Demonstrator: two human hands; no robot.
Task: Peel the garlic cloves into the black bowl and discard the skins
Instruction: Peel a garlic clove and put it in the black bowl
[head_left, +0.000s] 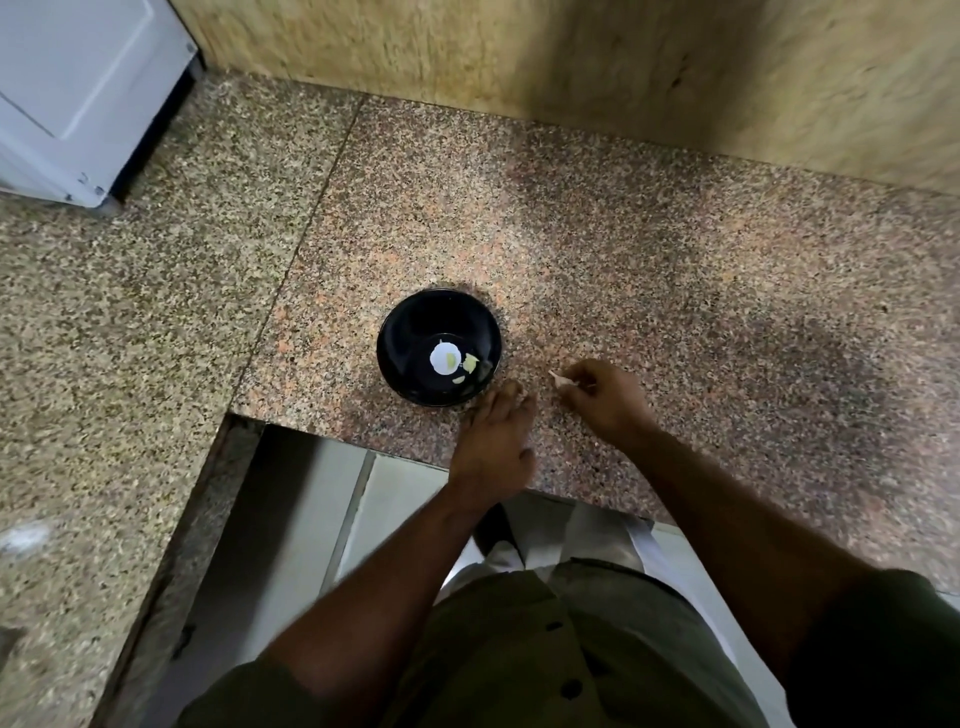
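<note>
Where the speckled pink-brown granite surface (623, 270) meets its near edge, a round black bowl (400, 332) sits just back from that edge, close to the inner corner of the L-shaped top. Its glossy inside holds a bright white round patch at the bottom and about 3 small pale yellow peeled garlic pieces (470, 362) lying beside and below that patch.

The left hand (493, 447) reaches over the near edge with its fingers stretched flat and together, the fingertips touching the granite at the bowl's near right rim; it holds nothing that can be seen. The right hand (605, 397) hovers low just right of the bowl, its fingers curled and pinching a small pale garlic clove (562, 382) with thin papery skin, pointed at its left end. The 2 hands are near each other but apart.

A straight seam divides the pinkish slab from a greyer, coarser-flecked slab on the left. Along the far edge rises a wall panel of rough, yellowish pressed-wood texture (571, 57). At the far left corner stands a white appliance with a flat panelled face (78, 93). Below the near edge are pale floor tiles, and the person wears an olive buttoned shirt.
</note>
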